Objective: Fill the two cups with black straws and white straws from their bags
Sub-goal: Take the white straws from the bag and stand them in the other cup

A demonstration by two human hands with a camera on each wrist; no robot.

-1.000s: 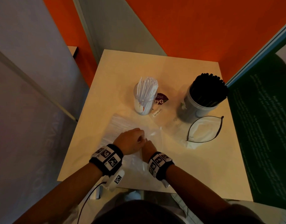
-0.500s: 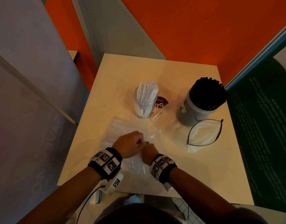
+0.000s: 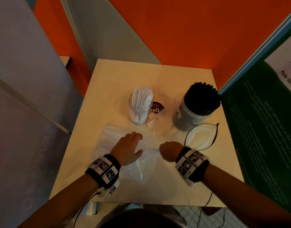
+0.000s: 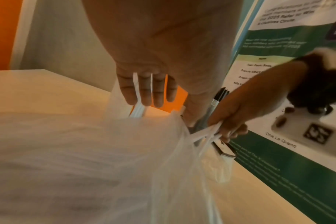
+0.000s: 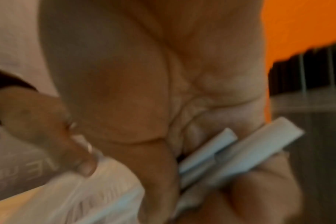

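Orange-walled table | mask beside right grip clenching white straws | left grip flat on bag

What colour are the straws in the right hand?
White; the straws in the right hand show best in the right wrist view.

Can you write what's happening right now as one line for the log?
right hand: grips white straws, out of clear bag | left hand: flat on bag | clear cup: white straws | grey cup: black straws

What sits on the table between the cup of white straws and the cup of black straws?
In the head view, a dark maroon printed label lies beside the cup of white straws, plus a small white tag; bare table toward the cup of black straws.
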